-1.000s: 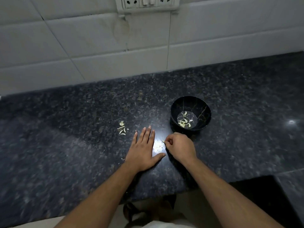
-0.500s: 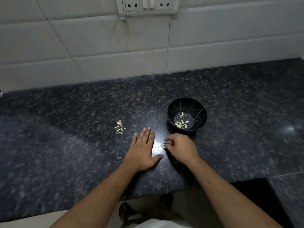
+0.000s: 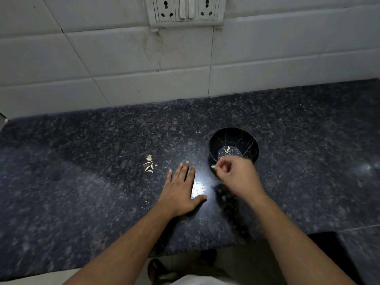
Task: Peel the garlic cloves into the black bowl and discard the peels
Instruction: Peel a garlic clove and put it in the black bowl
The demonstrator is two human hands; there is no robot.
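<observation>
Garlic clove [image 3: 213, 166]: small, pale, pinched at the fingertips of the person's right hand [image 3: 236, 174]. It pokes out to the left of the fingers, at the near-left outer rim of the black bowl [image 3: 246, 138]. Cannot tell if its skin is on or off; too small, a bit blurred.

Right hand: fingers curled in, thumb and forefinger closed on the clove. The hand is raised off the counter, covering the near edge of the bowl. Motion blur on the knuckles.

Black bowl: stands upright on the dark speckled countertop [image 3: 82, 182], right of centre. Thin pale crack-like lines run over its inner wall. A few pale garlic pieces [image 3: 227, 149] lie at the bottom, partly hidden by the right hand.

Left hand [image 3: 181, 194]: flat on the countertop, palm down, fingers straight and close together, thumb spread to the right. Holds nothing. It lies just left of the right hand, a bright glare patch on the stone between them.

Peels [image 3: 149, 164]: small heap of pale scraps on the counter, left of the left hand's fingertips, apart from them. Two tiny flecks [image 3: 146, 203] nearer the counter's front edge, beside the left wrist.

Behind: white tiled wall [image 3: 102, 68], with a socket and switch plate [image 3: 186, 11] at the top. Below the counter edge, a sandalled foot [image 3: 158, 270] on the floor.
</observation>
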